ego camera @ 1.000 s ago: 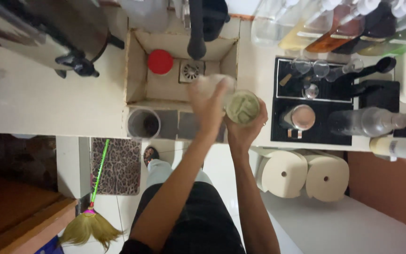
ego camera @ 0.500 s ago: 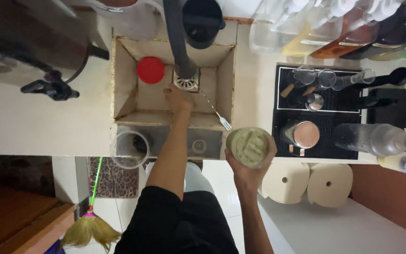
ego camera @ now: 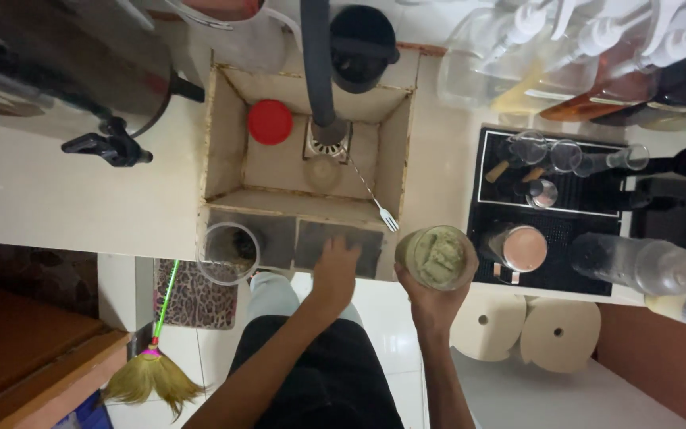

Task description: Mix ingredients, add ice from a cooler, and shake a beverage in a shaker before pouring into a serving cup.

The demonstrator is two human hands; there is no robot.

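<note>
My right hand holds a clear cup of pale green drink from below, at the counter's front edge right of the small sink. My left hand rests with fingers spread on the sink's front rim and holds nothing. A long spoon leans against the sink's right wall. Inside the sink lie a red lid, a small clear lid and a drain under the dark tap pipe.
An empty clear cup stands at the sink's front left corner. A black mat at right carries glasses, a metal jigger and bottles. Syrup pump bottles line the back right. A metal urn is at left. Two paper rolls sit below.
My left hand has pulled back out of the sink onto its front rim. The spoon now leans in the sink. My right hand has kept the green drink and shifted slightly.
</note>
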